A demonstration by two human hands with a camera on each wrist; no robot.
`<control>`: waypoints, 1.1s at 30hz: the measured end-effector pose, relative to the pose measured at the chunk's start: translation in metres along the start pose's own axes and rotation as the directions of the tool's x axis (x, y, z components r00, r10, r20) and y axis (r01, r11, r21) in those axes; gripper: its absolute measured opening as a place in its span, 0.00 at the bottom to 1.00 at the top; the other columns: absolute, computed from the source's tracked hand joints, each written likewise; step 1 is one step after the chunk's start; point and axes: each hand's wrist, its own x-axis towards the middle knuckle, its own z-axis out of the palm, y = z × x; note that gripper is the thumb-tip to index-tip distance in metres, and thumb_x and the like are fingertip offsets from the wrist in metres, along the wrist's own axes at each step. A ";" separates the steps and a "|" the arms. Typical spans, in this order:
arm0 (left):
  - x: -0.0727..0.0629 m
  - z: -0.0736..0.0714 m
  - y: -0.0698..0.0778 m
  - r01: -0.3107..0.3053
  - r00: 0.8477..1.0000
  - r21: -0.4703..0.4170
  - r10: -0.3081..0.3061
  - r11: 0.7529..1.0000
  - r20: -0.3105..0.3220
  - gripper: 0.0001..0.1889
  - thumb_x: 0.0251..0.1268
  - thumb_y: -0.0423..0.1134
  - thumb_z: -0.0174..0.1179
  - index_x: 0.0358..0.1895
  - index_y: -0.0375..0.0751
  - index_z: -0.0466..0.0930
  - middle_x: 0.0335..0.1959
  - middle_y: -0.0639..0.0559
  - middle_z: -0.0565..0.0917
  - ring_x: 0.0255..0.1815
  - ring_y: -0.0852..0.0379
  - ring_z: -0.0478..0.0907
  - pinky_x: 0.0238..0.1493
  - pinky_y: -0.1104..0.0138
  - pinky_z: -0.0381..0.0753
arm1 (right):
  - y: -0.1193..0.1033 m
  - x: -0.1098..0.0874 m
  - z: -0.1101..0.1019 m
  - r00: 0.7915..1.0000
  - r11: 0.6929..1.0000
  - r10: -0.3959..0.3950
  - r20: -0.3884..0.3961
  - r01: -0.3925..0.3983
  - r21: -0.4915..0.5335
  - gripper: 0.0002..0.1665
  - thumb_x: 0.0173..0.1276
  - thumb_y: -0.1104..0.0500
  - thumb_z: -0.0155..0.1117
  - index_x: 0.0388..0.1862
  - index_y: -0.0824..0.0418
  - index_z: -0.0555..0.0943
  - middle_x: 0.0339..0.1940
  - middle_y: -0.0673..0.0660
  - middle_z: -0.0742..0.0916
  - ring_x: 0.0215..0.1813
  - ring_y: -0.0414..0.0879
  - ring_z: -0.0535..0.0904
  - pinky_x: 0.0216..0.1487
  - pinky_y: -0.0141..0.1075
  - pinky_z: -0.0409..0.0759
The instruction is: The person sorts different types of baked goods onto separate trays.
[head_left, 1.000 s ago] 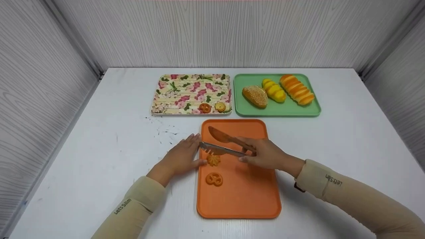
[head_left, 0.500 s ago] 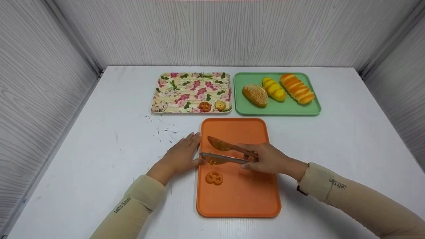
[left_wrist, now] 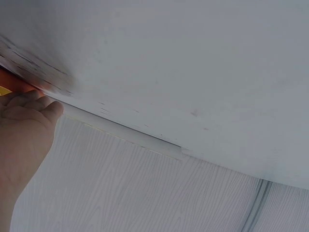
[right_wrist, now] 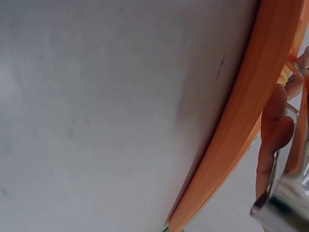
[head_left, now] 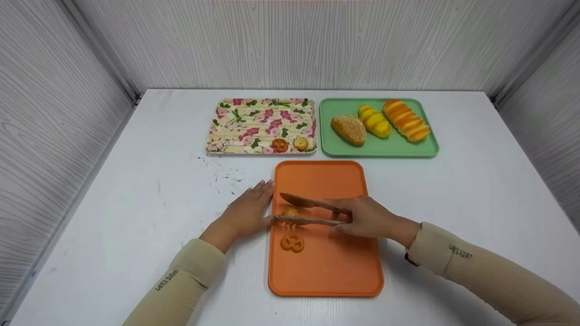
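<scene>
In the head view my right hand [head_left: 367, 217] grips metal tongs [head_left: 312, 221] over the orange tray [head_left: 331, 271]. The tongs' two arms are spread, and a flower-shaped cookie [head_left: 291, 211] shows between their ends, partly hidden by the nearer arm. Below them on the same tray lies a pretzel-shaped cookie [head_left: 292, 243]. My left hand [head_left: 244, 215] lies with extended fingers along the tray's left edge, its thumb close to the tong tips. In the right wrist view the tongs' shiny metal end [right_wrist: 289, 193] shows beside curled fingers [right_wrist: 275, 130].
Behind the orange tray stands a floral tray [head_left: 253, 122] bearing a pretzel-shaped cookie [head_left: 280, 145] and a round cookie [head_left: 300, 143]. To its right, a green tray [head_left: 380, 151] carries a seeded bun [head_left: 349, 130], a yellow roll [head_left: 374, 121] and a striped loaf [head_left: 406, 120]. Pale panels enclose the table.
The right hand has brought the tongs down and nearer the person, so their ends now straddle the flower-shaped cookie. The left hand stays at the tray's edge.
</scene>
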 end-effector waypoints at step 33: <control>0.001 0.000 0.003 0.041 0.999 -0.039 -0.040 0.998 0.023 0.46 0.66 0.63 0.50 0.76 0.38 0.43 0.77 0.47 0.47 0.76 0.51 0.40 0.72 0.57 0.46 | 0.016 0.012 -0.028 0.994 0.993 0.067 -0.086 -0.058 0.103 0.34 0.62 0.54 0.69 0.68 0.50 0.72 0.38 0.48 0.86 0.26 0.42 0.72 0.25 0.34 0.68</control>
